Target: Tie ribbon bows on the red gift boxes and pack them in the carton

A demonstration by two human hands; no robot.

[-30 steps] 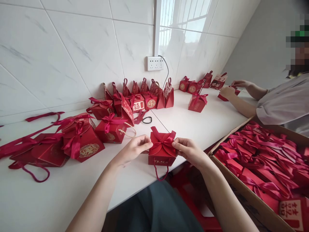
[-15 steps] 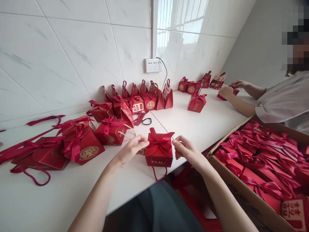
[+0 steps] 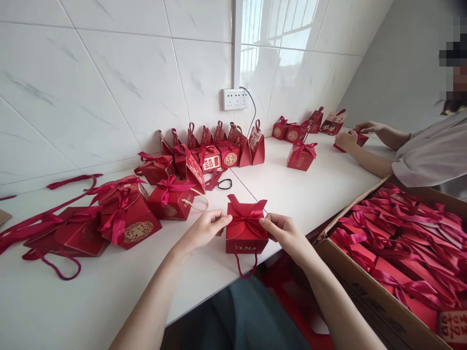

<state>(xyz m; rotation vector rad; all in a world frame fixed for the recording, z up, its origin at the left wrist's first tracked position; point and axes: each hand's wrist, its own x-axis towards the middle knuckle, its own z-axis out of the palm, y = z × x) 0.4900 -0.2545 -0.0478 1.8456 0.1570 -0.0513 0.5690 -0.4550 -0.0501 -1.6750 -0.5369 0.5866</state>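
A small red gift box stands on the white table in front of me, its petal-like flaps folded over the top. A red ribbon is tied across those flaps, with tails sticking up at the back, and a dark red cord handle hangs over the table's front edge. My left hand pinches the ribbon at the box's left side. On the opposite side, the thumb and finger of my right hand are closed on the ribbon. The pinched bits are mostly covered by my fingertips.
Beribboned red boxes stand at left, with triangular boxes along the wall. A cardboard carton full of red boxes is at right. A black loop lies mid-table. A co-worker's hands hold a red box at far right.
My right hand has moved in from beside the box to its ribbon. My left fingers remain at the left side. The whole view has shifted slightly.
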